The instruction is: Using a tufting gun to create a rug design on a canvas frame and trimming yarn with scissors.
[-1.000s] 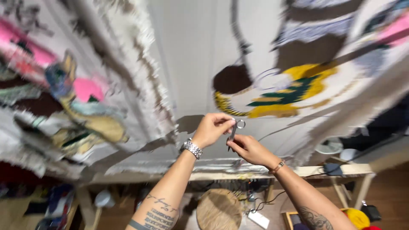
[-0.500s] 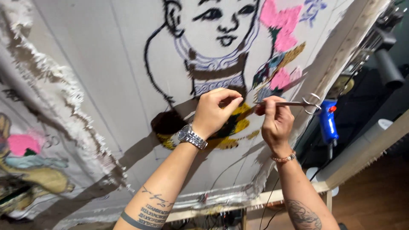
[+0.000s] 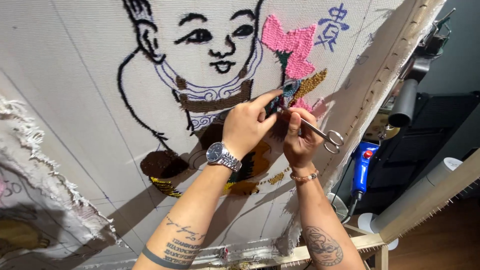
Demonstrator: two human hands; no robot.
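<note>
A white tufting cloth stretched on a wooden frame fills the view, with a drawn child figure partly filled in pink, brown, yellow and teal yarn. My left hand, wearing a silver wristwatch, presses its index finger on the teal patch beside the pink flower. My right hand, with a bead bracelet, holds small silver scissors, their tips at the same patch next to my left fingertip.
The wooden frame edge runs down the right side. Behind it hang a blue tufting gun, a black tool and a grey tube. A frayed cloth edge lies at the left.
The view has swung from the lower cloth up to the figure. Both hands have risen to the teal patch; the scissors now point into the cloth.
</note>
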